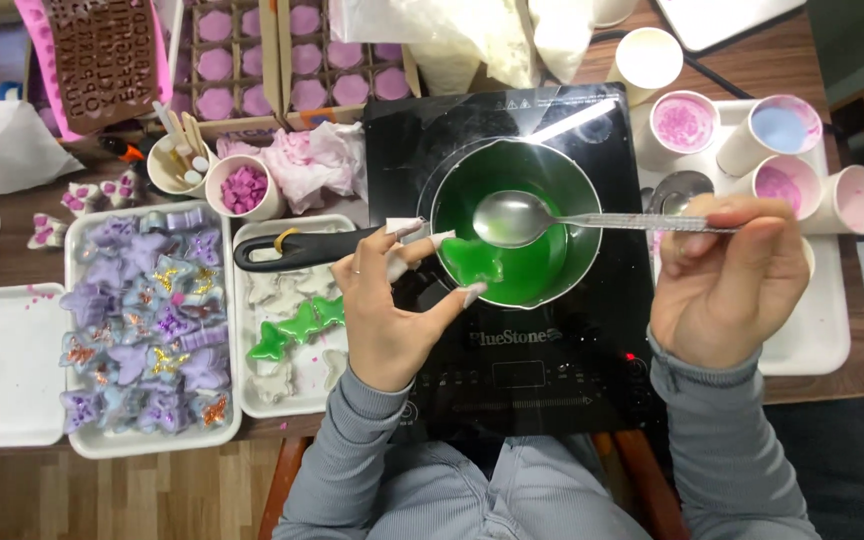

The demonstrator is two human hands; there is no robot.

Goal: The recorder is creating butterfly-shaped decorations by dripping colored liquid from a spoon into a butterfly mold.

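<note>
Grey-sleeved left hand (387, 305) spreads open fingers beside a small pan (515, 222) of green liquid, holding nothing. Right hand (727, 275) grips a metal spoon (552, 218) above the liquid, on a black cooktop (512, 370).

left tray (7, 420): white, shallow, bare
middle tray (87, 440): purple butterfly shapes
mould tray (244, 395): green butterflies among white ones
small cup (244, 190): purple chunks
right tray (822, 340): paper cups of pink and blue
cardboard box (274, 60): pink rounds

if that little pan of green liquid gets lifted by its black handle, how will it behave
The pan would probably feel front-heavy, since the black handle sticks out to one side. The green liquid looks runny and would likely slosh or spill if tilted. It sits on a cooktop, so it may be hot.
</note>
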